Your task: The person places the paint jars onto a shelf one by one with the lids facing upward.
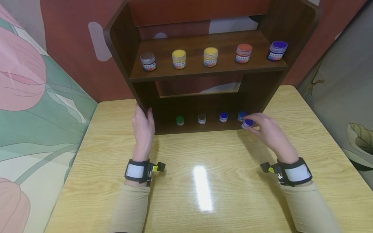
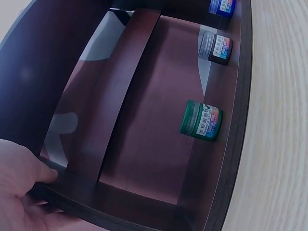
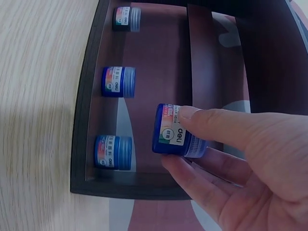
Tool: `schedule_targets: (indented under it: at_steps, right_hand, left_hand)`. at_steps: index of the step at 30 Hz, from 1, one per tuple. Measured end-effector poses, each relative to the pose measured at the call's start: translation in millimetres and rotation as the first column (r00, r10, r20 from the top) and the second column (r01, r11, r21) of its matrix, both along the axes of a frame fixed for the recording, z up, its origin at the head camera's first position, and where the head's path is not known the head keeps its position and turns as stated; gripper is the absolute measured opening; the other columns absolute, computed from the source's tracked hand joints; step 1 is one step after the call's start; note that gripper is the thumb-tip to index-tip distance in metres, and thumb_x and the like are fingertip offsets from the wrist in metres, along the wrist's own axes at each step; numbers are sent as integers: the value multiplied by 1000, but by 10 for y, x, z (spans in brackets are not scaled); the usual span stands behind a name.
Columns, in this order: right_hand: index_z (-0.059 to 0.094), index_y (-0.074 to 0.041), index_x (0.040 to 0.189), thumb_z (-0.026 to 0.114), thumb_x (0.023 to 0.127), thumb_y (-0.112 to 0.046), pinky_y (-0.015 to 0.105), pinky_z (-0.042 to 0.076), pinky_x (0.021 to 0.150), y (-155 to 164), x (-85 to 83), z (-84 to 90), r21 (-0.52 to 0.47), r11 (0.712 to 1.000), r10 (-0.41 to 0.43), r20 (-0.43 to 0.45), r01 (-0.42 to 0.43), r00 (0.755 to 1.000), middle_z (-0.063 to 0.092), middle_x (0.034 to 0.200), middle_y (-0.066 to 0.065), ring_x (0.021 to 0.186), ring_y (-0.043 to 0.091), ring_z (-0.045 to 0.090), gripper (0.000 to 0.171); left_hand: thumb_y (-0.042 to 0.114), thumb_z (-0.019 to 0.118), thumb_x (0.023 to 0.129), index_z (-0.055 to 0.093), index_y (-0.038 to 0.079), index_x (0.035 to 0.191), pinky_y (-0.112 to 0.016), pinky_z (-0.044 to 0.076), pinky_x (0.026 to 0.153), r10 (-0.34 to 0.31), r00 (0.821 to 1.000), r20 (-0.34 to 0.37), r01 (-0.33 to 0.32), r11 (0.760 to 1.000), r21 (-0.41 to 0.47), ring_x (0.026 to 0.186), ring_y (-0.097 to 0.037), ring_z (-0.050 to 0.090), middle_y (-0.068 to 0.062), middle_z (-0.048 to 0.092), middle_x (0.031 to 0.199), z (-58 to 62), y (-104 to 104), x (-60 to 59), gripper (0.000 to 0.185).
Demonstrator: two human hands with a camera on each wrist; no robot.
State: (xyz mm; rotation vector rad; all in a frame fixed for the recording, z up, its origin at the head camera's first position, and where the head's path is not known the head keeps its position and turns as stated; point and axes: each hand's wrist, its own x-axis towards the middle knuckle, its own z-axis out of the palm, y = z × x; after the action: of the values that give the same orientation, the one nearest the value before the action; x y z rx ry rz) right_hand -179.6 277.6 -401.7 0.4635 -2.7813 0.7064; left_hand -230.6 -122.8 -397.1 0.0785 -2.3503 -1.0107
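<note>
Between thumb and fingers my right hand (image 1: 269, 131) pinches a dark blue paint jar (image 3: 169, 130), held in front of the lower shelf's right end. A lighter blue jar (image 3: 113, 152) stands on that shelf just behind it. My left hand (image 1: 143, 127) grips the left side panel of the dark brown shelf unit (image 2: 120, 202), thumb on the inner face, fingers round the outside. Along the lower shelf stand a green jar (image 2: 202, 120), a black jar (image 2: 216, 48) and another dark blue jar (image 3: 118, 82).
Several jars line the upper shelf: a black jar (image 1: 148, 61), two yellow ones, a red jar (image 1: 243, 53) and a dark blue one at the right end. The unit stands on a light wooden table (image 1: 175, 194), against a patterned wall (image 1: 70, 48).
</note>
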Motion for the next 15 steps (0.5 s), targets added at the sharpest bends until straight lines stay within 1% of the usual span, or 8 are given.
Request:
schedule_targets:
  at_steps: [4,7,10,15]
  right_hand:
    - [70,0,116,76,88,-10,52,59,76,-51,-31,-33,-26,1000,11,-17,-11,1000,68,113,23,87,34,71,31]
    - [69,2,117,75,87,-6,50,60,73,-94,-57,-49,-41,999,24,-26,-25,999,67,114,24,82,33,72,31]
    - [69,2,118,75,87,-5,49,60,73,-145,-78,-59,-49,998,31,-25,-32,999,66,114,24,82,34,73,32]
    - [69,1,119,75,88,-7,48,61,78,-267,-122,-65,-48,998,44,-12,-45,999,66,114,22,87,34,73,33]
  left_hand:
    - [15,56,102,48,-4,135,-53,54,97,-10,1000,3,10,1000,-11,114,-43,65,-27,65,124,7,-19,2,39]
    - [14,56,101,48,-4,134,-53,54,97,-22,1000,-6,22,1000,-19,114,-43,65,-27,66,123,6,-35,0,38]
    - [12,57,101,49,-4,133,-53,55,96,-34,999,-19,34,999,-19,113,-43,66,-27,66,122,5,-44,1,37]
    - [12,58,100,51,-5,131,-54,56,94,-38,999,-29,37,999,-18,111,-45,66,-28,67,120,1,-44,0,36]
